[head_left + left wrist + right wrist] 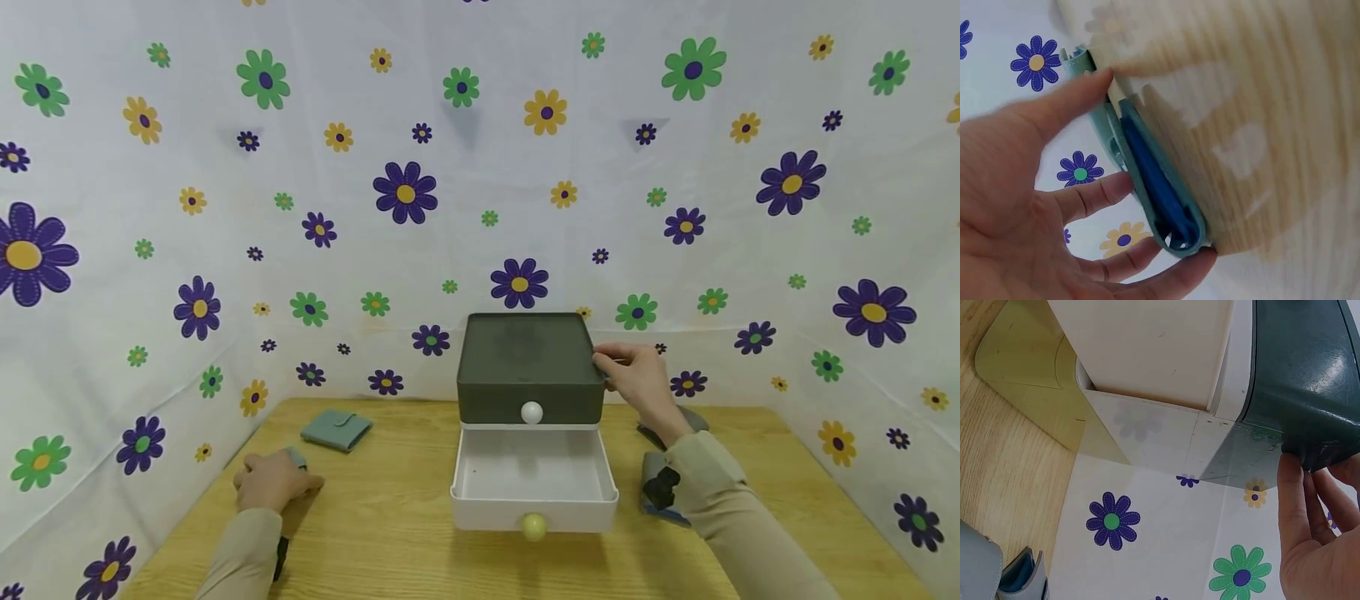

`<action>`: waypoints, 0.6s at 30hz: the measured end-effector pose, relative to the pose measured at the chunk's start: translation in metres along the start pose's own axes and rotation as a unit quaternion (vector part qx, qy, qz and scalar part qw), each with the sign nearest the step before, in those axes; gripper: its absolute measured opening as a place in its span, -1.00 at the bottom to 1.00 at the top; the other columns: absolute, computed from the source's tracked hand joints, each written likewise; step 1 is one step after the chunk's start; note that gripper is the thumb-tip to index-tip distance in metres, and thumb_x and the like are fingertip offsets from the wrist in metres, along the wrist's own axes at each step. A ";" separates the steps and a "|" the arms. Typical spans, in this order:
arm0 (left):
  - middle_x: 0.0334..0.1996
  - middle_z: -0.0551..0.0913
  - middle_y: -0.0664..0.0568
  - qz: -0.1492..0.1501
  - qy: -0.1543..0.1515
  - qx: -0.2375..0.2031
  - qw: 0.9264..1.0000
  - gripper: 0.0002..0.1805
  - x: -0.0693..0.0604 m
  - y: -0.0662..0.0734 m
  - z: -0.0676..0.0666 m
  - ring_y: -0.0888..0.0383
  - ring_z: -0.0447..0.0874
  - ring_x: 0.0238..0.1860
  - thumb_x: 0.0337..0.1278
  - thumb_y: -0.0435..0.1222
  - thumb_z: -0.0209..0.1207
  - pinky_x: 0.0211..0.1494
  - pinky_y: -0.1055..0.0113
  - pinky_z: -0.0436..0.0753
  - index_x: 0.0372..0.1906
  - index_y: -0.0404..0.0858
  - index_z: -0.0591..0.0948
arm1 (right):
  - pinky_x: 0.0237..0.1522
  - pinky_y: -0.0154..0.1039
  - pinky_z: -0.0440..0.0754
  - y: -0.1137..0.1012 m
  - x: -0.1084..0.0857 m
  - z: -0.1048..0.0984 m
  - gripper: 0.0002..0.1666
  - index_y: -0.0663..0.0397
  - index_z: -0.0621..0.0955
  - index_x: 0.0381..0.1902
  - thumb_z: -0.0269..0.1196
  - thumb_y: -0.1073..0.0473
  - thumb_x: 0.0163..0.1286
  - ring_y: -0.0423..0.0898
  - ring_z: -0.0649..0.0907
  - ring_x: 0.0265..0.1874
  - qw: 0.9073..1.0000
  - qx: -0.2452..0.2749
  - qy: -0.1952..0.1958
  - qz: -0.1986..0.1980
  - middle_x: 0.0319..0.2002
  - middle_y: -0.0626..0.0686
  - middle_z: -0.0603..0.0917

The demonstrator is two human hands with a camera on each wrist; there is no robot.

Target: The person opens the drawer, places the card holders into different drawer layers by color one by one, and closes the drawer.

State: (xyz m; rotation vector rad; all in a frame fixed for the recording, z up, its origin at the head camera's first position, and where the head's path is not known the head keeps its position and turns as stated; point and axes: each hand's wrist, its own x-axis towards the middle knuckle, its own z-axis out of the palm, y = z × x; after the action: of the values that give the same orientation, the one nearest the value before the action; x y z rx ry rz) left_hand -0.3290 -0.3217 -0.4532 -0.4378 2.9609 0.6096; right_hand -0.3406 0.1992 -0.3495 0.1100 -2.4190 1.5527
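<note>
At the left of the table, my left hand [273,479] holds a teal wallet [1194,231] between thumb and fingers. The wallet stands on its edge, its blue inside showing in the left wrist view. Behind that hand another teal wallet [336,429] lies closed with a strap. My right hand [641,383] is at the right side of a small drawer box [528,350] with a dark green top. Its fingertips pinch a dark protruding part [1307,459] of the box. The white lower drawer [534,512] is pulled out, and I see nothing large inside.
Right of the box, partly behind my forearm, are a dark grey folded item [693,418] and a grey-blue wallet [655,468]. The upper drawer has a white knob [532,412], the lower a yellow-green knob [534,527]. A flowered curtain [337,267] surrounds the wooden table [390,517].
</note>
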 end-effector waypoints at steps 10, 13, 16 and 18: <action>-0.04 0.19 -0.74 0.038 0.003 -0.003 0.999 -0.35 -0.006 -0.001 -0.005 -0.62 0.30 -0.07 0.04 -0.22 0.32 -0.05 -0.36 0.46 0.12 -0.59 0.41 | -0.31 -0.38 0.67 0.000 0.000 0.001 -0.62 0.15 0.63 0.15 0.18 0.13 0.46 -0.15 0.67 -0.31 1.000 0.003 0.002 0.003 0.10 0.23 0.64; 0.04 0.21 -0.74 0.038 -0.009 -0.005 0.999 -0.19 -0.003 -0.006 -0.006 -0.64 0.27 0.00 0.05 -0.12 0.35 -0.02 -0.35 0.47 0.27 -0.55 0.32 | -0.32 -0.39 0.67 0.000 0.000 0.001 -0.62 0.15 0.63 0.15 0.18 0.14 0.46 -0.15 0.67 -0.31 1.000 0.004 0.004 0.003 0.09 0.23 0.65; 0.10 0.36 -0.65 0.040 -0.010 0.019 0.999 -0.11 0.000 -0.007 -0.007 -0.64 0.30 0.03 0.01 -0.03 0.39 0.01 -0.35 0.47 0.27 -0.56 0.32 | -0.32 -0.38 0.67 -0.001 0.001 0.001 -0.62 0.15 0.63 0.15 0.18 0.14 0.46 -0.15 0.67 -0.32 1.000 0.001 0.004 0.002 0.08 0.23 0.65; 0.09 0.44 -0.60 0.038 -0.008 0.032 0.999 -0.15 0.001 -0.007 -0.007 -0.60 0.38 0.01 0.01 -0.04 0.39 0.00 -0.35 0.48 0.21 -0.58 0.37 | -0.31 -0.38 0.67 -0.002 0.001 0.001 -0.62 0.15 0.63 0.15 0.18 0.14 0.46 -0.15 0.67 -0.32 1.000 -0.002 0.003 0.002 0.08 0.24 0.65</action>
State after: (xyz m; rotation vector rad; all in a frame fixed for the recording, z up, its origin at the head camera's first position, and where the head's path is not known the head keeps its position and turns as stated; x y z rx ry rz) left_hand -0.3285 -0.3306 -0.4496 -0.3138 2.9832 0.5206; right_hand -0.3412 0.1981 -0.3481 0.0984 -2.4180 1.5489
